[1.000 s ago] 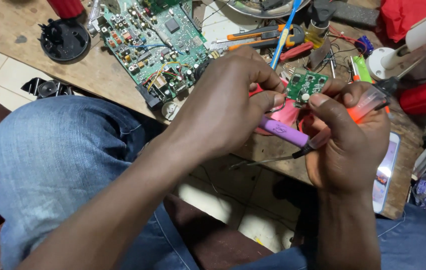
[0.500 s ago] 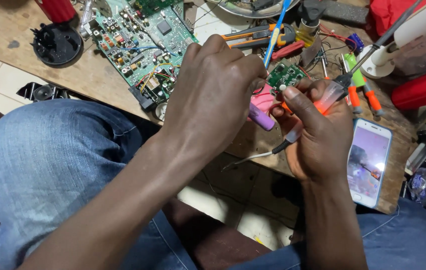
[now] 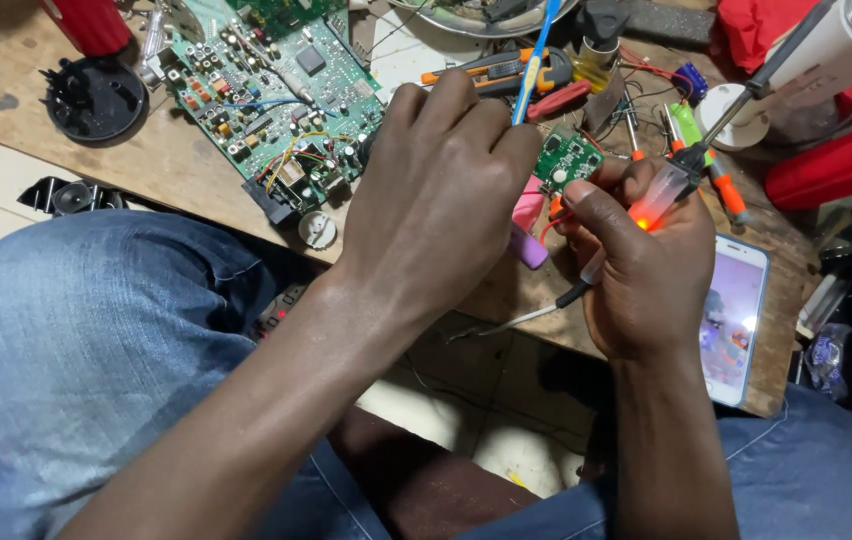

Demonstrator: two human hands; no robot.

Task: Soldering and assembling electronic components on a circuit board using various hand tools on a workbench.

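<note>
The left hand [image 3: 436, 190] grips a blue rod [image 3: 534, 50] and the right hand [image 3: 646, 270] a lit tester [image 3: 661, 195], both closed beside the small board [image 3: 566, 160] right of the big board [image 3: 266, 100]; steady wrists would likely keep the tip precise.

Bright, even overhead light; soft shadows under the hands; sharp focus; slight glare on the phone [image 3: 733, 320].
</note>
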